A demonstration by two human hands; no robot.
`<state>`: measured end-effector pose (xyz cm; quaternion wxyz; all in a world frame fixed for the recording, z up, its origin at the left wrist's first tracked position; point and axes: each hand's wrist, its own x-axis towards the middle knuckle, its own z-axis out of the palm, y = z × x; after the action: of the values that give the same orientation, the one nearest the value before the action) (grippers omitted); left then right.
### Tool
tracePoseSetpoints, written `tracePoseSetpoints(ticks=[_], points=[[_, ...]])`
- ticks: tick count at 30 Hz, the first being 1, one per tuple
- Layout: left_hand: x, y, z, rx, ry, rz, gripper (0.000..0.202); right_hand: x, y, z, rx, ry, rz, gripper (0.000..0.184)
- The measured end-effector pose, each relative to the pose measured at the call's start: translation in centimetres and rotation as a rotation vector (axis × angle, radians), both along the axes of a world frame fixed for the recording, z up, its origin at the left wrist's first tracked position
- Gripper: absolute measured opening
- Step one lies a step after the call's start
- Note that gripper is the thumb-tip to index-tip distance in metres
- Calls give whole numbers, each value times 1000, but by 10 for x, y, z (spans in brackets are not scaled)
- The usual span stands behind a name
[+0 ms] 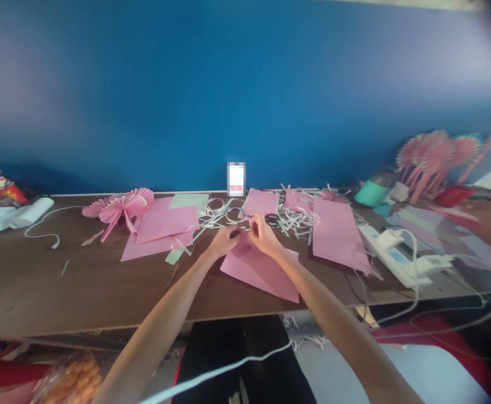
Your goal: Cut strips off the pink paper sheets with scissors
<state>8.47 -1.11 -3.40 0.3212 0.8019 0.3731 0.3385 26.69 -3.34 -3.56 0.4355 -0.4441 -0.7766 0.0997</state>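
Observation:
My left hand (225, 240) and my right hand (263, 233) meet at the far edge of a pink paper sheet (262, 268) lying on the brown table (38, 280). Both hands have their fingers pinched together on that edge of the sheet. Black-handled scissors (271, 219) lie just beyond my right hand. A tangle of white paper strips (298, 217) spreads behind both hands.
More pink sheets lie at the left (161, 227) and right (335, 233). Folded pink paper fans (121, 207) rest at the back left, further fans (434, 154) stand at the far right. A white power strip (390, 255) with cables and a teal cup (371, 192) sit right.

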Motion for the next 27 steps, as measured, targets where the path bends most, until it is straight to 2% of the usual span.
tracePoseSetpoints(ticks=[3, 9, 16, 27], points=[[-1, -1, 1, 2, -9, 7, 15, 2, 0, 2, 8, 30, -8, 38], [0, 0, 0, -23, -48, -42, 19, -6, -3, 2, -46, 63, 103, 41], [0, 4, -6, -19, -57, -54, 19, -8, -3, 1, -43, 72, 83, 43], [2, 2, -4, -10, -47, -28, 19, -8, -1, -1, -30, 113, 107, 50]])
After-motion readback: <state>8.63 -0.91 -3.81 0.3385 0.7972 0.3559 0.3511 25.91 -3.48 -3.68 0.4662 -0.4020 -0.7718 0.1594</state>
